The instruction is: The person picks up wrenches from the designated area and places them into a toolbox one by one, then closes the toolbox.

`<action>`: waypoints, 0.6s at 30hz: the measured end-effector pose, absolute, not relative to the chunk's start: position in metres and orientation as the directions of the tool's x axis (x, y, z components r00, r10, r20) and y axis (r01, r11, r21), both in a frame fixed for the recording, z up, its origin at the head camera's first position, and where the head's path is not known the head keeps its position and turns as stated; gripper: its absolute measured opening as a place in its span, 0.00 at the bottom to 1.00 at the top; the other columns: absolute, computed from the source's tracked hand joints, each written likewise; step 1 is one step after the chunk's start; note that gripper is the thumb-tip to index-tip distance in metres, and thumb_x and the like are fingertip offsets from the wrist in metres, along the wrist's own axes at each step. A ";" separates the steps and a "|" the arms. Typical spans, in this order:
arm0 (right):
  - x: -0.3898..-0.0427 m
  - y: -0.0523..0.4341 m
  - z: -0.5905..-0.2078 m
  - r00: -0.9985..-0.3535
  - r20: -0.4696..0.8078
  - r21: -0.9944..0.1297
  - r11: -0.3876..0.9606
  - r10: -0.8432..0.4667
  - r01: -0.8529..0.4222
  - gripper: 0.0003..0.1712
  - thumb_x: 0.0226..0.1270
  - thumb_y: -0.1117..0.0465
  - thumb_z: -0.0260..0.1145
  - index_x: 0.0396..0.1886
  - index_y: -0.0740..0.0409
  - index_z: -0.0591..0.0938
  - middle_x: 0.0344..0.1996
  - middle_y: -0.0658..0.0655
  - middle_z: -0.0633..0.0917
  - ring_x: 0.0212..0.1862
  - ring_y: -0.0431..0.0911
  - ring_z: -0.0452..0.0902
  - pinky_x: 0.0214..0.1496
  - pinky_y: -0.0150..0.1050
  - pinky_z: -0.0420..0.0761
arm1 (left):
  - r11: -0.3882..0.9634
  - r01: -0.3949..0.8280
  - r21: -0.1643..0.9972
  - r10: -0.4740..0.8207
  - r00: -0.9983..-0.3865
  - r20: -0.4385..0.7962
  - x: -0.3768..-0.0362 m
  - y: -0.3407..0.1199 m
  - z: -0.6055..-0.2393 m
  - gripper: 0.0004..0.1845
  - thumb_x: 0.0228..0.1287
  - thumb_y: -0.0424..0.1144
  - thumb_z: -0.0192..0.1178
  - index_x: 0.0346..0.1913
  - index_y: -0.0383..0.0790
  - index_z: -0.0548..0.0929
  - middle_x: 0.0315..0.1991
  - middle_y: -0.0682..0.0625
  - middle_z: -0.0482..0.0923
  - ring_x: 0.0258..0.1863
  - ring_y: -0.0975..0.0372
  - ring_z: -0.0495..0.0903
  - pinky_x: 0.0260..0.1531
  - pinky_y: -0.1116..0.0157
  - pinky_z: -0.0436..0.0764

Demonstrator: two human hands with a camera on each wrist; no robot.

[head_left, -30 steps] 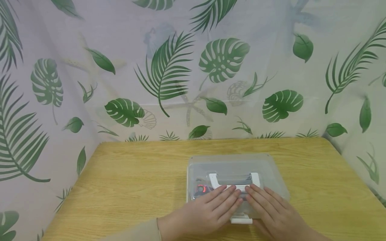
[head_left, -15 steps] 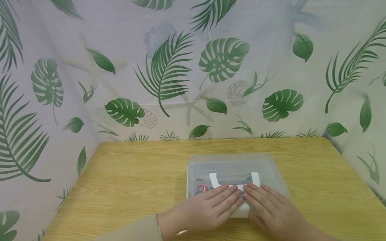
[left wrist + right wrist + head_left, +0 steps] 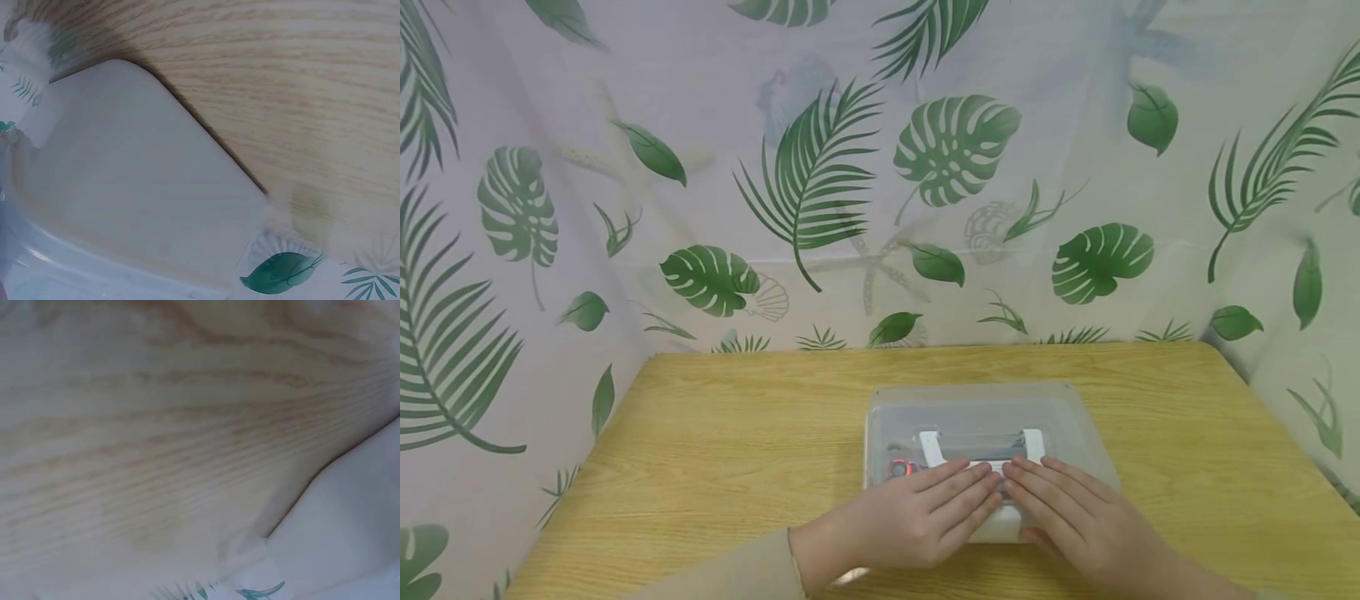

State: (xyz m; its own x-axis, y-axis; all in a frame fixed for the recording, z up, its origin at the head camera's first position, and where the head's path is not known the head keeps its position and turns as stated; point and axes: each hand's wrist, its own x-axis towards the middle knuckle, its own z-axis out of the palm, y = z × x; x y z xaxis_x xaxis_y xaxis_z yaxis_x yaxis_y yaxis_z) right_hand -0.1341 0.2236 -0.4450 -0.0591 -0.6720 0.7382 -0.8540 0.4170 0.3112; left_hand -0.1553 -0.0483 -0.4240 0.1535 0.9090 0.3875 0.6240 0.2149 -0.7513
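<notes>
A clear plastic box (image 3: 985, 408) with a lid and a white handle (image 3: 981, 448) sits on the wooden table (image 3: 737, 442). My left hand (image 3: 917, 517) and my right hand (image 3: 1071, 517) lie flat on the near part of the lid, fingers straight, fingertips meeting just below the handle. A white latch (image 3: 1000, 525) at the box's front edge shows between the hands. Something red and dark (image 3: 901, 468) is visible inside the box at the left. The left wrist view shows the lid (image 3: 125, 181) and table close up; neither hand appears in the wrist views.
A leaf-patterned curtain (image 3: 880, 167) closes off the back and both sides of the table. Bare table top lies to the left, right and behind the box. The right wrist view shows wood grain (image 3: 156, 444) and a corner of the box (image 3: 350, 512).
The white latch at the front edge has gone from sticking out below the hands to lying up against the box. Both hands have shifted slightly nearer to me.
</notes>
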 end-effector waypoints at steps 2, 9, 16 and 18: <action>-0.134 0.223 -0.443 -0.048 0.737 0.323 0.413 -0.674 -0.851 0.26 0.89 0.52 0.52 0.53 0.71 0.86 0.56 0.66 0.90 0.83 0.48 0.62 0.86 0.42 0.60 | 0.214 0.625 -0.751 0.907 0.158 0.390 -0.155 -0.048 -0.423 0.21 0.82 0.37 0.46 0.63 0.39 0.87 0.60 0.46 0.88 0.64 0.58 0.86 0.67 0.60 0.83; -0.136 0.223 -0.439 -0.025 0.737 0.332 0.394 -0.676 -0.857 0.25 0.89 0.54 0.52 0.53 0.71 0.87 0.63 0.65 0.86 0.82 0.47 0.63 0.86 0.42 0.61 | 0.206 0.629 -0.750 0.907 0.165 0.388 -0.156 -0.049 -0.421 0.20 0.82 0.37 0.47 0.63 0.39 0.87 0.60 0.46 0.88 0.63 0.58 0.86 0.67 0.60 0.83; -0.138 0.221 -0.436 0.003 0.749 0.339 0.378 -0.663 -0.861 0.24 0.88 0.54 0.54 0.54 0.71 0.87 0.62 0.65 0.86 0.82 0.47 0.64 0.85 0.41 0.63 | 0.205 0.655 -0.728 0.903 0.160 0.398 -0.157 -0.049 -0.420 0.20 0.82 0.38 0.50 0.63 0.38 0.87 0.60 0.47 0.88 0.64 0.59 0.86 0.68 0.60 0.82; -0.138 0.221 -0.434 0.007 0.755 0.330 0.371 -0.656 -0.868 0.24 0.88 0.54 0.54 0.52 0.71 0.88 0.59 0.65 0.89 0.81 0.46 0.65 0.85 0.41 0.63 | 0.208 0.662 -0.720 0.901 0.156 0.404 -0.157 -0.050 -0.419 0.19 0.81 0.38 0.51 0.63 0.39 0.87 0.60 0.47 0.88 0.64 0.59 0.86 0.68 0.60 0.82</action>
